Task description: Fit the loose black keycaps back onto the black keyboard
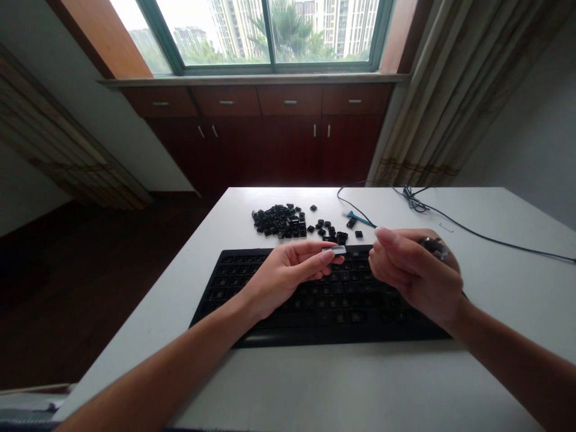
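Observation:
A black keyboard point(288, 300) lies on the white table point(315, 390), with its keycaps removed. My left hand point(288, 273) hovers over it, pinching a long keycap point(338, 249) between thumb and fingertips. My right hand point(414, 270) is held just right of it, fingers curled, with a small dark metallic object point(434, 245) showing at its back edge; what it is I cannot make out. A pile of loose black keycaps point(283, 221) lies behind the keyboard, with a few more scattered keycaps point(330, 231) to its right.
A blue tool point(357, 218) lies behind the scattered caps. A black cable point(450, 222) trails across the table's right side. Beyond the table stand a dark wooden cabinet point(270, 132) under a window and a curtain point(450, 90) at right.

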`<act>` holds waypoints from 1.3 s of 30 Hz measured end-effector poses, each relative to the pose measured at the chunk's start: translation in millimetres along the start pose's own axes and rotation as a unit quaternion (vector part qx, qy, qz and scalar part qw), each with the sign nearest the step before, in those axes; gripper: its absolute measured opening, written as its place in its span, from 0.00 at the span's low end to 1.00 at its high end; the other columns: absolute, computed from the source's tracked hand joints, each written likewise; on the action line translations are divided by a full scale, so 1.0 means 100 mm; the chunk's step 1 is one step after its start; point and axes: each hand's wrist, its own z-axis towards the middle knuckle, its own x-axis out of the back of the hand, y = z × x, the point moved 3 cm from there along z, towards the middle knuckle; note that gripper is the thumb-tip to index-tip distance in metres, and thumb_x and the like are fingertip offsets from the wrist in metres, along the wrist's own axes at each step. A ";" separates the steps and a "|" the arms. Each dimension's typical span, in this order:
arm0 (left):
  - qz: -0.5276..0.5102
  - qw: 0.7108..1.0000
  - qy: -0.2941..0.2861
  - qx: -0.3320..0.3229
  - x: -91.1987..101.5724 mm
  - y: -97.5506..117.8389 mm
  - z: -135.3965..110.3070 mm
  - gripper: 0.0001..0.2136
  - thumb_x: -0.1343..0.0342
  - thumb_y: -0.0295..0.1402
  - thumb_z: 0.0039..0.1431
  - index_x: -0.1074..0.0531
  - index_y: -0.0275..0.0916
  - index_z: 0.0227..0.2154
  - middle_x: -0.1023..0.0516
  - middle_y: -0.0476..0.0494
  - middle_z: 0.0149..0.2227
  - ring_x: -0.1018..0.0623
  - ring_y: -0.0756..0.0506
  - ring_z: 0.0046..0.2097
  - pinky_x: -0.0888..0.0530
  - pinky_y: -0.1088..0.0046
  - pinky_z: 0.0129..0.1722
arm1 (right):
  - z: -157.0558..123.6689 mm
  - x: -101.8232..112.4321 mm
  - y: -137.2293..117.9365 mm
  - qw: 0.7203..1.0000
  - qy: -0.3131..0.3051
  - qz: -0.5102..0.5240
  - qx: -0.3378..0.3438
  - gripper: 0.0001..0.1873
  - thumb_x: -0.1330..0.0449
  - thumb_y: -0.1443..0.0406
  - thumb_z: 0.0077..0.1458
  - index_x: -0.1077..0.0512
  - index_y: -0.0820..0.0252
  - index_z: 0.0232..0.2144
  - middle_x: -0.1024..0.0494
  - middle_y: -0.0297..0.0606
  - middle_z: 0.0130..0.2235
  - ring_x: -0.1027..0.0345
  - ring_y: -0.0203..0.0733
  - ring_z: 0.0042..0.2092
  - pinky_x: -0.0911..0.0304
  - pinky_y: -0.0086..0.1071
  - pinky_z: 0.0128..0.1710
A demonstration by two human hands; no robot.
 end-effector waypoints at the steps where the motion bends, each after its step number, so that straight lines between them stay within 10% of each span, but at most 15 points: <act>1: 0.006 1.000 -0.001 -0.003 0.00 0.01 0.00 0.18 0.37 0.40 0.62 0.24 0.42 0.53 0.18 0.42 0.48 0.22 0.51 0.44 0.28 0.77 0.44 | 0.00 0.04 -0.02 0.999 0.011 -0.033 0.012 0.29 0.45 0.59 0.67 0.45 0.57 0.14 0.45 0.27 0.15 0.53 0.31 0.18 0.56 0.34 0.19; 7: 0.070 0.997 0.022 -0.031 -0.03 0.06 -0.02 0.19 0.33 0.39 0.57 0.22 0.43 0.51 0.18 0.46 0.40 0.22 0.49 0.42 0.28 0.76 0.43 | 0.03 0.21 -0.04 0.917 -0.043 -0.363 0.159 0.04 0.38 0.66 0.61 0.29 0.58 0.32 0.29 0.30 0.27 0.40 0.31 0.25 0.43 0.29 0.25; 15: 0.069 0.997 0.001 -0.039 -0.05 0.03 -0.02 0.17 0.32 0.38 0.55 0.21 0.39 0.47 0.17 0.44 0.40 0.21 0.49 0.39 0.26 0.75 0.40 | -0.01 0.21 0.10 0.825 -0.181 -0.472 0.252 0.20 0.38 0.67 0.59 0.30 0.55 0.54 0.23 0.42 0.47 0.26 0.39 0.40 0.29 0.31 0.35; 31: 0.138 0.990 -0.005 -0.027 -0.07 0.07 -0.05 0.17 0.38 0.45 0.61 0.20 0.39 0.47 0.17 0.41 0.44 0.22 0.46 0.42 0.28 0.73 0.41 | 0.02 0.67 0.07 0.876 -0.148 -0.446 0.107 0.07 0.37 0.64 0.61 0.22 0.53 0.41 0.19 0.40 0.44 0.23 0.44 0.43 0.26 0.37 0.43; 39: 0.141 0.989 0.002 -0.038 -0.08 0.07 -0.04 0.17 0.38 0.45 0.60 0.19 0.39 0.44 0.17 0.41 0.41 0.21 0.45 0.41 0.27 0.73 0.41 | -0.08 0.55 0.19 0.846 -0.188 -0.492 0.082 0.06 0.39 0.64 0.62 0.22 0.54 0.39 0.18 0.37 0.44 0.22 0.41 0.39 0.27 0.34 0.39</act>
